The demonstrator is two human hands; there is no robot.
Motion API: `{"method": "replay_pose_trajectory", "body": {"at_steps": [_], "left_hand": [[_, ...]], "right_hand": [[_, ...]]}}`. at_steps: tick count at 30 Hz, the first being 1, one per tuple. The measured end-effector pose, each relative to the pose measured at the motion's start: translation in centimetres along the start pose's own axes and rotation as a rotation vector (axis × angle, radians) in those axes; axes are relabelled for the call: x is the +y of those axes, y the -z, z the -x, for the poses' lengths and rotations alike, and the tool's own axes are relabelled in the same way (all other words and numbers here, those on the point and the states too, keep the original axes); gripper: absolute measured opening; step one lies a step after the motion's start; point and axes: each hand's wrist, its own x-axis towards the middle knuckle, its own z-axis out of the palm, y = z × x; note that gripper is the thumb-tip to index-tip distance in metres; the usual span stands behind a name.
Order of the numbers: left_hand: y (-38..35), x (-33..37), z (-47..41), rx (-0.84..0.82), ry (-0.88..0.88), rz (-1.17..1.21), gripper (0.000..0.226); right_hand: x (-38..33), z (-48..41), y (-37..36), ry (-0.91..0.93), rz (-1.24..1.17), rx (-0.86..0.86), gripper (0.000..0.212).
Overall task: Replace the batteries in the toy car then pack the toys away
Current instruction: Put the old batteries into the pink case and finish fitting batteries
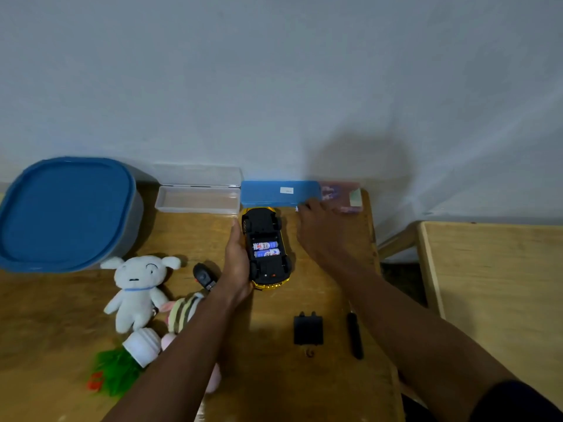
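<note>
A yellow toy car [265,236] lies upside down in the middle of the wooden table. Its battery bay is uncovered and two batteries [265,249] sit in it. My left hand [236,263] grips the car along its left side. My right hand [316,229] reaches past the car's right side, its fingertips at the front edge of a shut blue box [280,193]; whether it holds anything is hidden. The black battery cover [308,329] lies nearer me, with a dark screwdriver [355,335] to its right.
A large tub with a blue lid [65,213] stands at the back left. An open clear case [198,197] sits beside the blue box. A white plush [138,290], a striped plush [182,312], a green-haired toy [122,367] and a black remote [203,276] lie left. A second table [499,284] stands right.
</note>
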Motion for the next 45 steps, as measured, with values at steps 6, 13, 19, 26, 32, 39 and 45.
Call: {"method": "replay_pose_trajectory", "body": {"at_steps": [6, 13, 19, 26, 32, 39, 45], "left_hand": [[0.2, -0.1, 0.7, -0.007, -0.037, -0.075, 0.086], [-0.1, 0.2, 3.7, -0.089, -0.064, -0.031, 0.073], [0.0, -0.7, 6.8, -0.087, -0.055, -0.035, 0.055], [-1.6, -1.6, 9.8, -0.097, -0.113, 0.016, 0.042], [-2.0, -0.9, 11.4, -0.111, -0.172, -0.017, 0.041], [-1.5, -0.1, 12.7, -0.153, -0.244, -0.034, 0.046], [-1.1, 0.6, 13.1, -0.162, -0.288, -0.041, 0.045]], "right_hand": [[0.0, -0.5, 0.9, 0.001, -0.005, -0.068, 0.022], [-0.9, 1.0, 3.2, -0.140, -0.407, 0.003, 0.013], [-4.2, 6.2, 7.8, -0.429, -0.962, 0.210, 0.014], [-6.0, 11.8, 12.4, -0.589, -1.183, 0.250, 0.017], [-7.2, 13.7, 14.9, -0.604, -1.349, 0.339, 0.015], [-9.5, 14.8, 15.7, -0.449, -1.342, 0.330, 0.012], [-10.4, 14.8, 15.9, -0.407, -1.337, 0.319, 0.014]]}}
